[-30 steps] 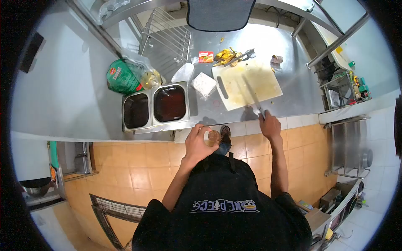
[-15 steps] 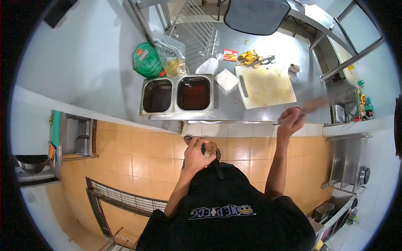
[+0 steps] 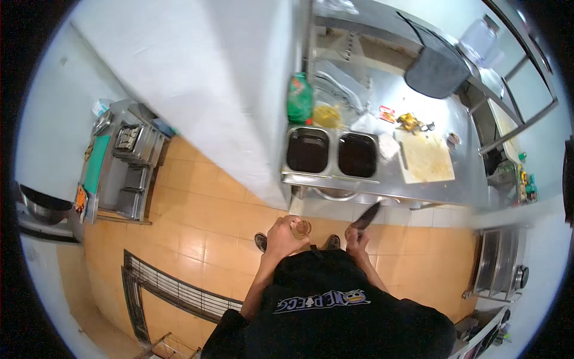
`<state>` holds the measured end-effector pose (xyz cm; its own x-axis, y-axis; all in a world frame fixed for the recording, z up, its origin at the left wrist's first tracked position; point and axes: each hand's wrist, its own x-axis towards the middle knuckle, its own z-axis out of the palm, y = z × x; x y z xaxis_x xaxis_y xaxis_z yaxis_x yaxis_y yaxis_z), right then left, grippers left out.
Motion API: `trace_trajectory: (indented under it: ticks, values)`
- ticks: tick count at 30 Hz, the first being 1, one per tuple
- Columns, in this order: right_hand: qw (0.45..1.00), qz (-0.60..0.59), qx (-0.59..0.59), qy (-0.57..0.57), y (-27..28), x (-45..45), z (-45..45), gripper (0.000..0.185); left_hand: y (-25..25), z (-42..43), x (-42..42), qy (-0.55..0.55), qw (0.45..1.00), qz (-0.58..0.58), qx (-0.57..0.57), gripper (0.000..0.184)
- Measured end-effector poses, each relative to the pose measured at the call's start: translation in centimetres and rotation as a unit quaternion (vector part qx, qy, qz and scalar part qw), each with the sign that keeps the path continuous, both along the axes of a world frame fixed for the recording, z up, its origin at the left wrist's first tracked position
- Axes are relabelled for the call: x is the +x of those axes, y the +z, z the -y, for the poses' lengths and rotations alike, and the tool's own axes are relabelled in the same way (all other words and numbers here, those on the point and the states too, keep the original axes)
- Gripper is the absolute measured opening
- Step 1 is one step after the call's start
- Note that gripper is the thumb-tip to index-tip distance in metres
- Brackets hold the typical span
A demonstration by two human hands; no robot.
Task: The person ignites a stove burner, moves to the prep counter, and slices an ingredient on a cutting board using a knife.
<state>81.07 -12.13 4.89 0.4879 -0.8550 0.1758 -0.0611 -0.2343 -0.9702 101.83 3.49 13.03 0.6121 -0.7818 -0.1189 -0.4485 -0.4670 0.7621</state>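
My left hand is wrapped round a small round container with brownish contents, held in front of my body over the floor. To its right, my right hand grips a knife, its broad dark blade pointing up and to the right. Both hands are below the front edge of the steel table. On the table lie a white cutting board, yellow-brown peels and a white block in clear wrap. Two steel pans of dark liquid stand at the left.
A green bag and a bag with yellow contents stand behind the pans. A red packet lies near the peels. At the far left is a counter with a green board. A rack stands at the right.
The view has swung left, so the table appears farther right. My right hand has come away from the cutting board with the knife, towards my left hand. My left hand still holds the container.
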Motion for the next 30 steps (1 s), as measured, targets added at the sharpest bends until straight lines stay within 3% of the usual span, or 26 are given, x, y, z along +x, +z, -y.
trace_trajectory:
  ticks: [1, 3, 4, 11, 19, 24, 27, 30]
  values:
    - [1.0, 0.003, -0.005, 0.009, 0.1, 1.7, -0.9, 0.036, 0.5, -1.4, 1.6, -0.012, 0.999, -0.013, 0.037, 0.051]
    - [0.975, -0.067, -0.179, 0.109, 1.5, 4.5, -2.5, 0.026, 0.2, -4.4, 5.3, 0.003, 1.0, 0.002, 0.015, 0.051]
    - [0.968, -0.112, -0.162, 0.154, 2.1, 6.2, -3.5, 0.024, 0.4, -5.8, 7.3, -0.002, 1.0, -0.004, 0.014, 0.051]
    - [0.941, -0.059, -0.247, 0.223, 1.4, 19.9, -10.7, 0.023, 2.1, -14.5, 18.6, 0.053, 0.998, 0.032, 0.012, 0.051]
    - [0.94, -0.065, -0.192, 0.273, 2.3, 29.2, -16.1, 0.024, 1.1, -20.3, 24.7, 0.131, 0.991, 0.032, -0.014, 0.042]
    - [0.928, -0.199, -0.024, 0.313, 4.7, 34.7, -18.2, 0.03, 0.0, -23.6, 28.7, 0.153, 0.988, 0.009, 0.001, 0.038]
    - [0.933, -0.186, -0.088, 0.296, 1.2, 40.6, -19.2, 0.032, -2.0, -26.9, 36.4, 0.224, 0.974, 0.009, 0.024, 0.04]
    - [0.92, -0.225, -0.075, 0.311, -0.5, 46.2, -19.5, 0.031, -2.1, -29.0, 42.8, 0.259, 0.964, 0.042, 0.031, 0.044]
